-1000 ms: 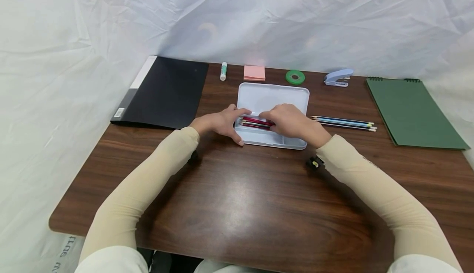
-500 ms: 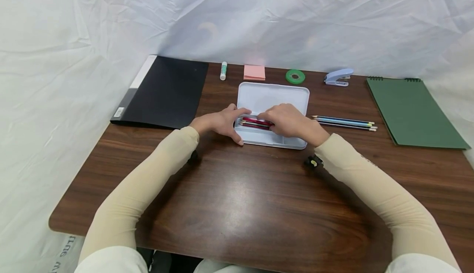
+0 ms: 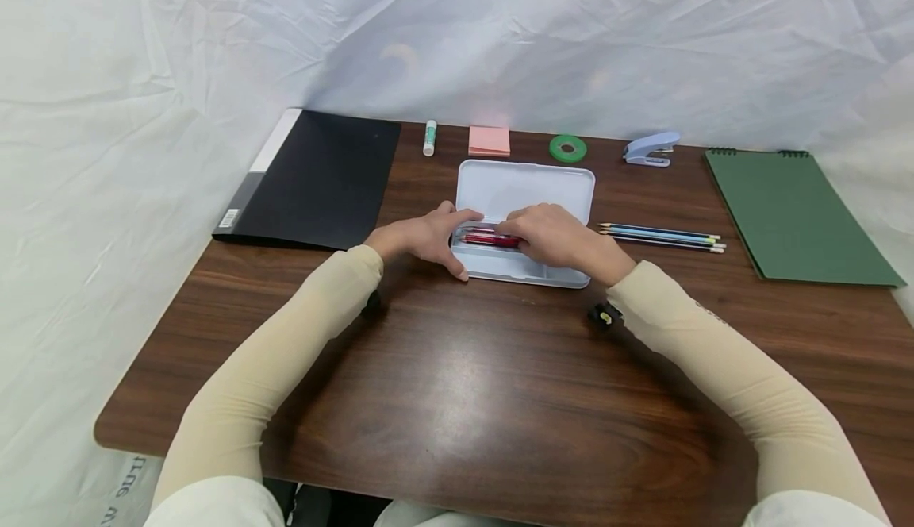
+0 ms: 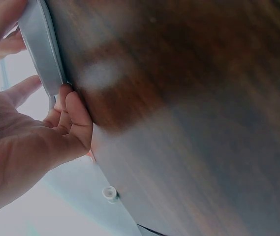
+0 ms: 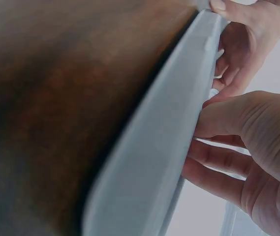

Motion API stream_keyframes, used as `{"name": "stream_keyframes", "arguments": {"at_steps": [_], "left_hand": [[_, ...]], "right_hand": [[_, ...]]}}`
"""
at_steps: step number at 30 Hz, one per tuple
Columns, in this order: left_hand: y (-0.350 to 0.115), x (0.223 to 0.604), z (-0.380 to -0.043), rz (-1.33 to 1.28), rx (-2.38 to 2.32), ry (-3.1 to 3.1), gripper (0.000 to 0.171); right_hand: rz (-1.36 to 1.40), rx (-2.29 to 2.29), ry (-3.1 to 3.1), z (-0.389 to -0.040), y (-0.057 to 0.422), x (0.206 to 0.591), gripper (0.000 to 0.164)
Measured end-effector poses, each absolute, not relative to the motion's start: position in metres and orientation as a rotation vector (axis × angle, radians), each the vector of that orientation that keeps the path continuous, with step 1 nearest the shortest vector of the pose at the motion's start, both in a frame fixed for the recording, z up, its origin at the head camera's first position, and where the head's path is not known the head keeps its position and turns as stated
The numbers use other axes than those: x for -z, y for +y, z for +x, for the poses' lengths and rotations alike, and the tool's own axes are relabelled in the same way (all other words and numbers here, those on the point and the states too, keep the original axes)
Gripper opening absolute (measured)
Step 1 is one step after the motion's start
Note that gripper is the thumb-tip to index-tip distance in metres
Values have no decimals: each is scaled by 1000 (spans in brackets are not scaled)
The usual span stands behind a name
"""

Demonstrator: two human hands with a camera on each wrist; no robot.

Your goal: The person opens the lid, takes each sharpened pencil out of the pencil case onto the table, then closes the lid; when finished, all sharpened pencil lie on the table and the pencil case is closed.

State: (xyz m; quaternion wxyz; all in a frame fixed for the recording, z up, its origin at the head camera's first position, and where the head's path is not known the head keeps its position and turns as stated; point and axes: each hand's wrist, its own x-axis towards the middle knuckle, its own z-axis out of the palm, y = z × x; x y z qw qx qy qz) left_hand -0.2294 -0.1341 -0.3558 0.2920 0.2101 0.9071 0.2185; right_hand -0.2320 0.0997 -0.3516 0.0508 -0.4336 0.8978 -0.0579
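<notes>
A pale, shallow pencil case (image 3: 500, 271) lies on the table with its lid (image 3: 525, 186) raised at the back. My left hand (image 3: 431, 235) grips its left end, thumb at the front edge and fingers at the back. The left wrist view shows fingers (image 4: 78, 113) curled at the case's corner. Inside the tray lie red pencils (image 3: 489, 239), tips toward the left. My right hand (image 3: 553, 235) reaches into the tray with bent fingers at their right ends, apparently pinching them. The palm hides those ends. In the right wrist view, the thumb and fingers dip behind the case's front wall (image 5: 149, 128).
Several pencils (image 3: 660, 237) lie right of the case. Along the back stand a glue stick (image 3: 430, 138), pink sticky notes (image 3: 489, 140), green tape (image 3: 567, 148) and a stapler (image 3: 651, 149). A black folder (image 3: 321, 178) is left, a green spiral notebook (image 3: 800, 217) right.
The red pencils in the tray have shifted and now lie closer together, with the right fingers still at their ends. The left hand has stayed on the case.
</notes>
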Motion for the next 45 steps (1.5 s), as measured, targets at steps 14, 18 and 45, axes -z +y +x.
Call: {"name": "stream_keyframes", "arguments": {"at_steps": [14,18,45], "left_hand": [[-135,356,-229,572,-585,2417,102],[-135,356,-230,569,-582,2415,101],[-134,359,-231,583,-599,2439,103]], "right_hand": [[-1303,171,2703,-233,101,350,34],[-1321,191,2708,-233,104,346,31],[-1308,155,2841,-223,181,334,36]]}}
